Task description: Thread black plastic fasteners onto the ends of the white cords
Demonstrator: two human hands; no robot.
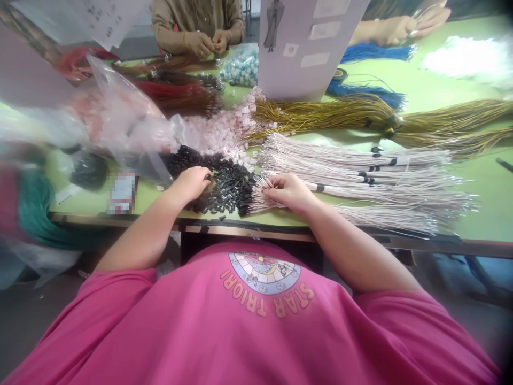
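My left hand [194, 183] is at the left side of a heap of small black plastic pieces [230, 187]. Its fingers are curled together, and a dark bit that looks like one of those pieces shows at the fingertips. To the right of the heap, my right hand [290, 191] lies over the left ends of a bundle of white wires [340, 187]. Thumb and forefinger are pinched on wire ends there; how many wires they grip is hidden. More white wire bundles, bound with black tape, lie behind and beside this hand.
Pale pink small pieces [224, 128] are heaped behind the black ones. Yellow-brown wires [328, 115] stretch across behind the white bundles. A clear plastic bag [124, 112] stands at left, near a blurred-out rectangular item [122, 192]. Two co-workers' hands work across the table, beside a light partition [296, 69].
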